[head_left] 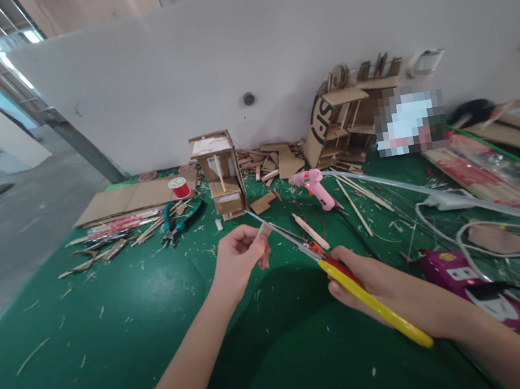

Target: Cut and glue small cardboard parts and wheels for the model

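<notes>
My left hand (244,255) is closed, its thumb and fingers pinching a small light-brown strip (263,229); wood or cardboard, I cannot tell. Wrapped round the red and yellow handles of a pair of scissors (353,281) is my right hand (365,283). The long blades point away to the left, beside the strip; whether they touch it is unclear. Just beyond the blades stands a small cardboard structure (224,174) with a wooden stick on its front. A flat wooden stick (311,232) lies on the green table (140,345) close to the scissors.
A pink glue gun (314,187) lies behind the scissors. Green-handled pliers (180,223), a red thread spool (178,187) and sticks are on the left. Cardboard shelving (339,119) leans by the white wall at the back. A purple power strip (474,285) with cables sits right.
</notes>
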A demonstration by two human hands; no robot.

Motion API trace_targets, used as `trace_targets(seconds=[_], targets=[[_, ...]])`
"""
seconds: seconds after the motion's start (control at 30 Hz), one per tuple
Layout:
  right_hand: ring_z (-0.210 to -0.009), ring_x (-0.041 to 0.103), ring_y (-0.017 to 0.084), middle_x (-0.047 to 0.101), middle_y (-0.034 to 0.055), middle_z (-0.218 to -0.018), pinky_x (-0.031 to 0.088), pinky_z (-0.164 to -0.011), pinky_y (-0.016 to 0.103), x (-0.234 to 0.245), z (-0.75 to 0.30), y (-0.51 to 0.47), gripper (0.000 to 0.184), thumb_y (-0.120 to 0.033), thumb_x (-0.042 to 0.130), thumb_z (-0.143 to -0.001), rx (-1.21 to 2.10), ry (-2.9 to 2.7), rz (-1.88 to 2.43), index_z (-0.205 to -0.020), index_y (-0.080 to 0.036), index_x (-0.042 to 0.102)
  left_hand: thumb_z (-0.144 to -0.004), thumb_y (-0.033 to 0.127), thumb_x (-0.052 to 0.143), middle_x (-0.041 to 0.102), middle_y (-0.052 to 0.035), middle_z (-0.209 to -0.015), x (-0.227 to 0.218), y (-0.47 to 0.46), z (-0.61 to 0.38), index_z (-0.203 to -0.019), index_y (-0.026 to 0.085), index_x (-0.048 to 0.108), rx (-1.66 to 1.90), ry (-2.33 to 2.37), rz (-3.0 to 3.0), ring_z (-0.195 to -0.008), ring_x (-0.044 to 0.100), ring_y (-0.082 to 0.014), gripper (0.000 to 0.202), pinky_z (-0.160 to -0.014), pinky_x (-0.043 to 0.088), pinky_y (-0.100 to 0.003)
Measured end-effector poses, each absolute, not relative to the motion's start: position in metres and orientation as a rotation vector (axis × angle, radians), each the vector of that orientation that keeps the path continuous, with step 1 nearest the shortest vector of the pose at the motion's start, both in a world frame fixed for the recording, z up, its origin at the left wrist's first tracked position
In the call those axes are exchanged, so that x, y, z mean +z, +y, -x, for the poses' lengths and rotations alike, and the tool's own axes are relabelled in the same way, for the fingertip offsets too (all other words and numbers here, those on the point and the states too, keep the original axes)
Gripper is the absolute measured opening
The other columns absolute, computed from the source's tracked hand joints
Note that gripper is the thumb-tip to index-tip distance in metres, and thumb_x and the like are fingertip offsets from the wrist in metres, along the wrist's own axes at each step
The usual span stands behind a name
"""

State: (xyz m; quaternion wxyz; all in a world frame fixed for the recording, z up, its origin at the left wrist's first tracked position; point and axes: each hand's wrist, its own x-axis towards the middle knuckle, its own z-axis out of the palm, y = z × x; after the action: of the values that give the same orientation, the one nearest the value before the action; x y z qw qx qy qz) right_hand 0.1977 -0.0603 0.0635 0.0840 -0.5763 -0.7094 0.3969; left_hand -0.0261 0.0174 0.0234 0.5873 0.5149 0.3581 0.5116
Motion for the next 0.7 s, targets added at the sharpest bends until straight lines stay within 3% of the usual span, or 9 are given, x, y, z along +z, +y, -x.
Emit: trace_targets(seconds=[0.23,0.43,0.7], targets=[[-0.066,0.055,0.018,0.06,0.0019,-0.078,0.042,-0.061,0.03,0.053,-0.197,-0.051,0.042,-0.064,0.042,-0.091,1.068,-2.143,1.705,-0.092,-0.022,0.046,-0.076,0.032,0.073,0.056,0.0036,-0.053,0.024,0.018,0.027,-0.065,0.015,0.057,1.203,0.858,-1.183,-0.042,0.046,-0.0056,0.025,-0.044,0.035,-0.02],[-0.064,0.058,0.018,0.063,0.0045,-0.079,0.041,-0.056,0.028,0.049,-0.191,-0.039,0.042,-0.062,0.047,-0.089,1.058,-2.1,1.653,-0.098,-0.02,0.049,-0.075,0.03,0.072,0.052,0.0042,-0.048,0.021,0.026,0.027,-0.062,0.016,0.057,1.252,0.852,-1.12,-0.041,0.044,-0.006,0.025,-0.044,0.031,-0.02],[-0.057,0.051,0.014,0.056,0.0002,-0.068,0.037,-0.05,0.025,0.043,-0.191,-0.011,0.042,-0.062,0.043,-0.091,1.058,-2.089,1.52,-0.087,-0.021,0.049,-0.069,0.028,0.074,0.051,0.0036,-0.052,0.042,0.05,0.026,-0.06,0.015,0.056,1.246,0.911,-1.114,-0.041,0.041,-0.004,0.024,-0.041,0.028,-0.019]])
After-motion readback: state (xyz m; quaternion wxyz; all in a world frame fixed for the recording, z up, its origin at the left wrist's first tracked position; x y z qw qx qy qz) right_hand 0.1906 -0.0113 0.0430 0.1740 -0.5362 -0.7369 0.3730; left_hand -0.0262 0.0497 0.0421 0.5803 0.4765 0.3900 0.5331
